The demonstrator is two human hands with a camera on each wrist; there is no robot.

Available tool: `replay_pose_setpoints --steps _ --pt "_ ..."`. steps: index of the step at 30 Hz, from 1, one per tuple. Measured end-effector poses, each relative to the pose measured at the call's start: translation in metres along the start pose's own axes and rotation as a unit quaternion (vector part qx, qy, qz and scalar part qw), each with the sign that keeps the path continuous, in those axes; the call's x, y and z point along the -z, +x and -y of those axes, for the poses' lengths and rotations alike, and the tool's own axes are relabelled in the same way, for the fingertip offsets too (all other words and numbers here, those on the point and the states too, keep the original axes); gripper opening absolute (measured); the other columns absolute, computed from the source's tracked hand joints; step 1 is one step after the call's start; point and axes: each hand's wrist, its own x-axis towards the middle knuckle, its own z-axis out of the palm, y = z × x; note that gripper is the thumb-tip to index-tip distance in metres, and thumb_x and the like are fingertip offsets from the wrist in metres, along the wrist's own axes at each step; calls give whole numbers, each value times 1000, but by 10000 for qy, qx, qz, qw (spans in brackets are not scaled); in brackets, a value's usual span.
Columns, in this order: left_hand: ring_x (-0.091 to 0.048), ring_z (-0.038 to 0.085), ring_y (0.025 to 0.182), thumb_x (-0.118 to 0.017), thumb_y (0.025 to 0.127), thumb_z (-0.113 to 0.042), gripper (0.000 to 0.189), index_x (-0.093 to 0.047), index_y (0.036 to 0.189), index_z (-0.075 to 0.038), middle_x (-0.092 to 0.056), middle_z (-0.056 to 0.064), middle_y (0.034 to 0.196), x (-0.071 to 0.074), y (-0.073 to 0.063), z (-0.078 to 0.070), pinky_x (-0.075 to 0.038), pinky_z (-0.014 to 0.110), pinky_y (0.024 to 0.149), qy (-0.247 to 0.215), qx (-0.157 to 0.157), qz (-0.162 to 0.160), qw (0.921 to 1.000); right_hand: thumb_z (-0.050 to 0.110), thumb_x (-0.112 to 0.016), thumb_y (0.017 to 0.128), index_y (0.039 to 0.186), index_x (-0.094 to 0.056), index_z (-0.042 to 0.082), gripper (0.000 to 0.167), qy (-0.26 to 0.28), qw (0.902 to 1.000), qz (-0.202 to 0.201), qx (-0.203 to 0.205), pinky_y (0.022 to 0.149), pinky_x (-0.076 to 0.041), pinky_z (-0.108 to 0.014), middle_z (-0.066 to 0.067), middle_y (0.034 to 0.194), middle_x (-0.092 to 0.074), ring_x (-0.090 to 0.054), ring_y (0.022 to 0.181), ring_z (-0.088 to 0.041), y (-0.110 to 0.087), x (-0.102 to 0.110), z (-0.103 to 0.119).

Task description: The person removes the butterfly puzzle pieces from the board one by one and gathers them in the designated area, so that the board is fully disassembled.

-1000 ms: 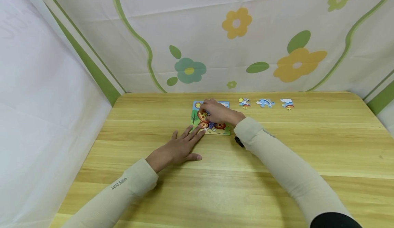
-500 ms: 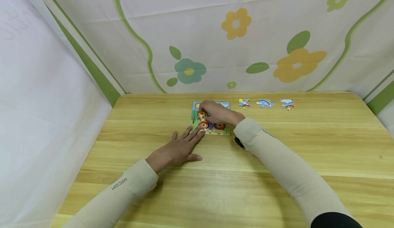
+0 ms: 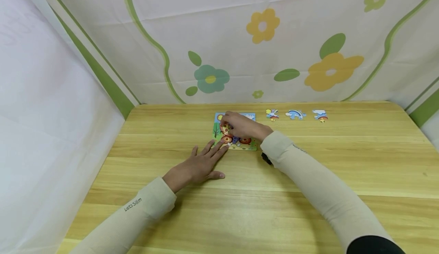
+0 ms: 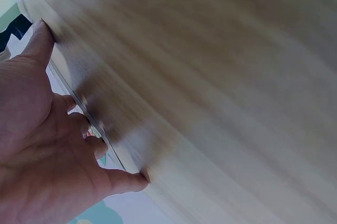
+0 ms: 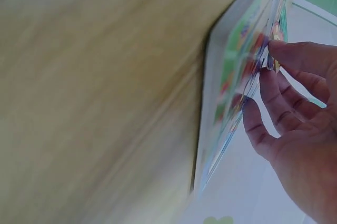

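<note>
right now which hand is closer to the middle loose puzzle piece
Right. The right hand is over the puzzle board, left of the middle piece; the left hand is farther off, at the board's near edge.

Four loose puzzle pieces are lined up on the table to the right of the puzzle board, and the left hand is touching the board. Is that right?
Almost! There are three loose pieces, not four: the head view shows a left piece, a middle piece and a right piece. They are lined up right of the puzzle board, which the left hand touches.
</note>
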Motion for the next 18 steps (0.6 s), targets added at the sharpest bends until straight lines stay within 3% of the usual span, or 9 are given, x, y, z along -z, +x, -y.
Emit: replay_pose_setpoints --steps 18 --pt "6 29 165 -51 105 -58 89 -1 171 -25 12 -3 178 -1 -2 0 -10 73 125 1 -34 -87 10000 -2 -64 99 121 -71 8 25 -63 9999 -95 12 86 -53 -40 -12 126 -62 -60 99 -24 1 -1 1"
